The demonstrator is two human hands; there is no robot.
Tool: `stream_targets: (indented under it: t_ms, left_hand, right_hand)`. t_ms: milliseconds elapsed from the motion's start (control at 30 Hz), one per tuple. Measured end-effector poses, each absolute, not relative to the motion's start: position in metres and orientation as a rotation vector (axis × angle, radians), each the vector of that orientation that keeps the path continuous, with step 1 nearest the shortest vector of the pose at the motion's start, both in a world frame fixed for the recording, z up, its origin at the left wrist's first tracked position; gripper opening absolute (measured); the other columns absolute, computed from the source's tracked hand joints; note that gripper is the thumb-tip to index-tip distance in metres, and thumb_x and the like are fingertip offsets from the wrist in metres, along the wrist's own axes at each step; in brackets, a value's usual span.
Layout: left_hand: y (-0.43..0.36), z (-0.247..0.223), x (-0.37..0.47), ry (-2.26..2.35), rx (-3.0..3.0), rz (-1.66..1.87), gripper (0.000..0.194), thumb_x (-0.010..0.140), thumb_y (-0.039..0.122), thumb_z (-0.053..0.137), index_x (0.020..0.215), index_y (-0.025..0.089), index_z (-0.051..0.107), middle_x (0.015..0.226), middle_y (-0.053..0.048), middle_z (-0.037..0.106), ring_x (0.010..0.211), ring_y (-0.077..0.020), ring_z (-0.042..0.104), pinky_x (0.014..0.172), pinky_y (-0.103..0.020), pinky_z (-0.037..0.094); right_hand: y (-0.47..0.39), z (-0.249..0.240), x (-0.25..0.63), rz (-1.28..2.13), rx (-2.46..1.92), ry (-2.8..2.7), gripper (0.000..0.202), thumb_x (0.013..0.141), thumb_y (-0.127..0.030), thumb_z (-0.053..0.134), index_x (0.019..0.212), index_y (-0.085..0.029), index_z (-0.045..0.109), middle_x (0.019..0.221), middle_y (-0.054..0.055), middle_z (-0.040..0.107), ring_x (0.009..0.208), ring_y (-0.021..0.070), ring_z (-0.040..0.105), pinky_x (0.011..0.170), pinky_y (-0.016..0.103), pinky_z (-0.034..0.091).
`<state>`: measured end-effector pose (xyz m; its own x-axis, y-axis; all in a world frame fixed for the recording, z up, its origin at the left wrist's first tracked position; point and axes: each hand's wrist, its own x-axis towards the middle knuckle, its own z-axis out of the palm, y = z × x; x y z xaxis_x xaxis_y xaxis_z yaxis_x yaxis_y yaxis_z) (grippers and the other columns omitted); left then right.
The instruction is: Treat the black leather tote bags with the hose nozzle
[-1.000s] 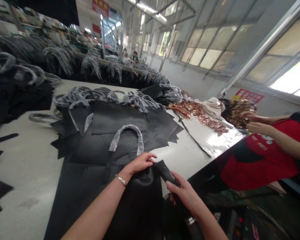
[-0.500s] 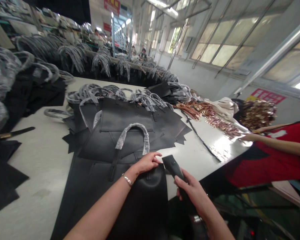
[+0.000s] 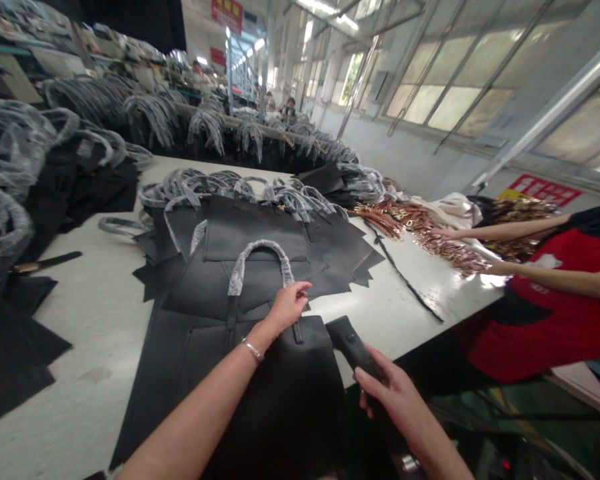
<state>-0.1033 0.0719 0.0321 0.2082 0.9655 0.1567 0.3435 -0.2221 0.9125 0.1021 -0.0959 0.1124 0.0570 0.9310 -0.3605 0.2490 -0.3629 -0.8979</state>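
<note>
A black bag panel lies at the near table edge, its plastic-wrapped handle arching away from me. My left hand is over the handle's right leg, fingers closed; what they pinch, if anything, is hidden. My right hand is wrapped round a black strap-like piece, whose broad end points up and left beside the panel's right edge. Beyond the handle, more black panels with wrapped handles are piled.
More black pieces with wrapped handles cover the left side of the pale table. At the right a person in a red and black top reaches over brown straps with metal parts. A thin black strip lies between.
My left hand has moved slightly up and left onto the handle's right leg. My right hand has shifted slightly right and down with the black piece. The other person's arms have reached farther left.
</note>
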Motion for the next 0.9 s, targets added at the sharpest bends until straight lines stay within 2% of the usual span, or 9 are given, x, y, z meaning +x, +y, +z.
stream_targets:
  t_ms: [100, 167, 233, 333, 433, 533, 633, 733, 900]
  left_hand:
    - [0.062, 0.047, -0.131, 1.677, 1.9, 0.805, 0.024, 0.082, 0.018, 0.055, 0.104, 0.013, 0.063, 0.103, -0.012, 0.063, 0.093, -0.0211, 0.061, 0.086, -0.031, 0.046]
    - [0.049, 0.054, -0.142, 1.796, 2.021, 0.504, 0.03, 0.08, 0.035, 0.062, 0.1, 0.013, 0.063, 0.103, -0.013, 0.062, 0.097, -0.0254, 0.061, 0.086, -0.033, 0.045]
    - [0.038, 0.056, -0.144, 1.807, 2.072, 0.297, 0.042, 0.073, 0.043, 0.069, 0.101, 0.014, 0.062, 0.107, -0.014, 0.062, 0.101, -0.0286, 0.059, 0.087, -0.034, 0.044]
    - [0.032, 0.053, -0.14, 1.715, 1.98, 0.243, 0.038, 0.067, 0.036, 0.075, 0.097, 0.016, 0.064, 0.104, -0.012, 0.065, 0.1, -0.0287, 0.06, 0.083, -0.032, 0.044]
    - [0.038, 0.047, -0.141, 1.589, 1.876, 0.263, 0.022, 0.06, 0.027, 0.077, 0.078, 0.018, 0.067, 0.083, -0.006, 0.068, 0.085, -0.0253, 0.063, 0.071, -0.028, 0.043]
    - [0.044, 0.042, -0.148, 1.484, 1.797, 0.337, 0.014, 0.061, 0.024, 0.072, 0.072, 0.016, 0.067, 0.072, -0.002, 0.066, 0.072, -0.0192, 0.061, 0.062, -0.025, 0.039]
    - [0.045, 0.04, -0.154, 1.331, 1.716, 0.418, 0.012, 0.067, 0.025, 0.061, 0.07, 0.015, 0.066, 0.061, 0.002, 0.058, 0.059, -0.0128, 0.052, 0.056, -0.023, 0.034]
    - [0.043, 0.037, -0.157, 1.201, 1.648, 0.456, 0.013, 0.067, 0.025, 0.053, 0.062, 0.015, 0.058, 0.051, 0.006, 0.044, 0.05, -0.009, 0.038, 0.05, -0.022, 0.027]
    - [0.045, 0.033, -0.157, 1.122, 1.545, 0.498, 0.014, 0.063, 0.028, 0.052, 0.056, 0.016, 0.048, 0.049, 0.007, 0.036, 0.047, -0.0074, 0.028, 0.048, -0.022, 0.02]
  right_hand:
    - [-0.106, 0.107, 0.098, 1.376, -1.68, -1.256, 0.075, 0.075, -0.046, 0.066, 0.139, -0.017, 0.041, 0.069, 0.0, 0.061, 0.052, 0.0151, 0.056, 0.044, 0.026, 0.046]
    - [-0.105, 0.1, 0.094, 1.393, -1.671, -1.312, 0.073, 0.077, -0.045, 0.064, 0.14, -0.017, 0.041, 0.069, -0.001, 0.06, 0.051, 0.0147, 0.057, 0.043, 0.025, 0.046]
    - [-0.1, 0.095, 0.088, 1.409, -1.666, -1.361, 0.069, 0.079, -0.044, 0.063, 0.139, -0.018, 0.041, 0.067, -0.002, 0.059, 0.05, 0.0138, 0.056, 0.043, 0.024, 0.046]
    - [-0.091, 0.091, 0.08, 1.442, -1.657, -1.407, 0.066, 0.08, -0.043, 0.062, 0.138, -0.018, 0.042, 0.062, -0.004, 0.058, 0.048, 0.0134, 0.056, 0.043, 0.024, 0.046]
    - [-0.087, 0.091, 0.076, 1.496, -1.644, -1.421, 0.063, 0.081, -0.042, 0.062, 0.137, -0.018, 0.042, 0.062, -0.004, 0.058, 0.047, 0.0131, 0.057, 0.042, 0.023, 0.046]
    - [-0.087, 0.093, 0.073, 1.556, -1.613, -1.397, 0.062, 0.081, -0.041, 0.063, 0.135, -0.018, 0.043, 0.067, -0.003, 0.06, 0.048, 0.0121, 0.057, 0.04, 0.022, 0.045]
    - [-0.085, 0.096, 0.065, 1.597, -1.609, -1.383, 0.064, 0.079, -0.04, 0.064, 0.135, -0.017, 0.043, 0.069, -0.003, 0.06, 0.046, 0.0113, 0.057, 0.04, 0.021, 0.045]
    - [-0.077, 0.101, 0.052, 1.598, -1.632, -1.391, 0.068, 0.077, -0.041, 0.064, 0.135, -0.013, 0.042, 0.063, -0.004, 0.058, 0.045, 0.0116, 0.055, 0.04, 0.021, 0.044]
    - [-0.062, 0.115, 0.041, 1.464, -1.652, -1.393, 0.071, 0.076, -0.044, 0.063, 0.136, -0.012, 0.042, 0.058, -0.005, 0.058, 0.044, 0.0111, 0.053, 0.041, 0.021, 0.043]
